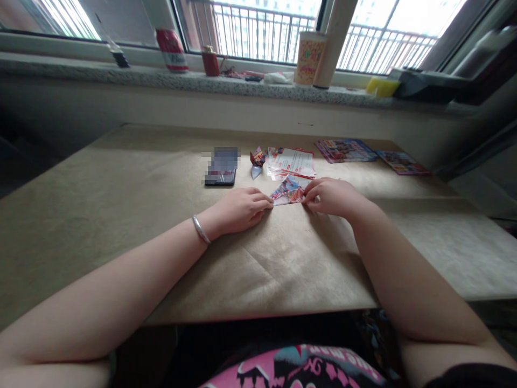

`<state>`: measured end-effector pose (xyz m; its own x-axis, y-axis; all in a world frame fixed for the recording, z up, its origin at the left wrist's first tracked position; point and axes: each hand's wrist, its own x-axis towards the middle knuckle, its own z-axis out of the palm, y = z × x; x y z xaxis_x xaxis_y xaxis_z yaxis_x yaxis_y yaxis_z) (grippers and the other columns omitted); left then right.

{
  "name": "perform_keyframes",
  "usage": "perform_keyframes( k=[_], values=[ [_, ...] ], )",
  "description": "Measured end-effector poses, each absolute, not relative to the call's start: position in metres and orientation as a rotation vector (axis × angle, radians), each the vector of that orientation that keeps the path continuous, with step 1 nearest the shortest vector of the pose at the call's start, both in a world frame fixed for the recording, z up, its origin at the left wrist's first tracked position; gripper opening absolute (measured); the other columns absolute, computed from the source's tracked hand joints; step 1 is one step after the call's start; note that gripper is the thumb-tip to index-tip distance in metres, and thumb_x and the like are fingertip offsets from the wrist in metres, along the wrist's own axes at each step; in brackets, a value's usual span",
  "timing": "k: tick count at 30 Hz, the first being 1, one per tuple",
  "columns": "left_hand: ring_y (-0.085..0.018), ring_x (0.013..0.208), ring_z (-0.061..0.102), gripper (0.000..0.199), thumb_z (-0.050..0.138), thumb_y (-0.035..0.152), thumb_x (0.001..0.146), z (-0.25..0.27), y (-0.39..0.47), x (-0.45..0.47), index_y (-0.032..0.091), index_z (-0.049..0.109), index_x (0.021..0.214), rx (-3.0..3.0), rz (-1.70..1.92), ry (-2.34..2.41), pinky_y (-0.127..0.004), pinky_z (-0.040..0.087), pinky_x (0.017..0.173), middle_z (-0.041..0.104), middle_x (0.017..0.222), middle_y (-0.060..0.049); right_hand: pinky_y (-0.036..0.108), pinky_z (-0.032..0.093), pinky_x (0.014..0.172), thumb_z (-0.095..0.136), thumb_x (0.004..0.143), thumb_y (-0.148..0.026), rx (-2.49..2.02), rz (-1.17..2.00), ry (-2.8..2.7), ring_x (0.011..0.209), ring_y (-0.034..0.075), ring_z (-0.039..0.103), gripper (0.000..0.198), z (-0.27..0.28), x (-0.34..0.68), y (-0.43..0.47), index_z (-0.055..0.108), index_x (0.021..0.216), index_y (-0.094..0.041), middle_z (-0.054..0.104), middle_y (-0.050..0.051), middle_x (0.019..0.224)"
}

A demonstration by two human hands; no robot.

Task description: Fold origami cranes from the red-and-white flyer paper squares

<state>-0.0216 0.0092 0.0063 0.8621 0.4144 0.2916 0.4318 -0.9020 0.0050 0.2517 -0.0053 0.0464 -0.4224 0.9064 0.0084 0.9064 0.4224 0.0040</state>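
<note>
A small printed sheet of paper (287, 191), folded into a triangle, lies on the table between my hands with its point facing the window. At its left corner rest the fingertips of my left hand (246, 209), the fingers bent and close together; a silver bangle circles that wrist. My right hand (329, 196) pinches the right corner between thumb and fingers. Just beyond the triangle are a white and red stack of printed sheets (293, 160) and a small folded paper piece (257, 157) in dark, colourful print with a grey tip.
A phone (223, 166) lies left of the folded piece. Colourful leaflets (346, 150) and another pile (403, 162) sit at the back right. Along the windowsill stand a red can (172, 51), a red jar (210, 61) and a paper cup (309, 58). The table's (258, 293) front edge is near my body.
</note>
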Motion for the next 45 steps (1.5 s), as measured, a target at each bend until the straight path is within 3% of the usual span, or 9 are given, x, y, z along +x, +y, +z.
perform_keyframes(
  k=[8, 15, 38, 45],
  values=[
    [-0.022, 0.104, 0.064, 0.028, 0.047, 0.018, 0.092, 0.007, 0.012, -0.024, 0.017, 0.067, 0.111, -2.98, -0.462, -0.639, -0.037, 0.055, 0.09, 0.071, 0.114, -0.008, 0.028, 0.049, 0.082, 0.062, 0.079, -0.026, -1.689, 0.161, -2.679, 0.099, 0.019, 0.066, 0.025, 0.042, 0.274, 0.01, 0.079, 0.096, -0.034, 0.072, -0.004, 0.117],
    [-0.019, 0.093, 0.066, 0.021, 0.048, 0.015, 0.088, 0.01, 0.014, -0.029, 0.016, 0.069, 0.093, -2.961, -0.524, -0.589, -0.031, 0.055, 0.081, 0.072, 0.102, -0.008, 0.029, 0.05, 0.082, 0.062, 0.079, -0.027, -1.675, 0.176, -2.706, 0.096, 0.019, 0.067, 0.025, 0.038, 0.284, 0.015, 0.079, 0.096, -0.033, 0.072, -0.004, 0.117],
    [-0.018, 0.095, 0.067, 0.019, 0.049, 0.016, 0.085, 0.013, 0.012, -0.038, 0.018, 0.068, 0.088, -2.99, -0.484, -0.63, -0.029, 0.054, 0.082, 0.073, 0.103, -0.007, 0.029, 0.049, 0.075, 0.06, 0.077, -0.025, -1.775, 0.123, -2.679, 0.088, 0.019, 0.067, 0.021, 0.046, 0.282, 0.009, 0.079, 0.083, -0.029, 0.075, -0.001, 0.107],
    [-0.017, 0.096, 0.067, 0.019, 0.048, 0.019, 0.088, 0.013, 0.013, -0.041, 0.018, 0.067, 0.087, -3.049, -0.511, -0.698, -0.028, 0.054, 0.086, 0.072, 0.103, -0.007, 0.028, 0.044, 0.065, 0.056, 0.078, -0.026, -1.833, 0.06, -2.674, 0.086, 0.019, 0.065, 0.022, 0.048, 0.275, 0.005, 0.078, 0.083, -0.027, 0.075, 0.001, 0.103]
  ],
)
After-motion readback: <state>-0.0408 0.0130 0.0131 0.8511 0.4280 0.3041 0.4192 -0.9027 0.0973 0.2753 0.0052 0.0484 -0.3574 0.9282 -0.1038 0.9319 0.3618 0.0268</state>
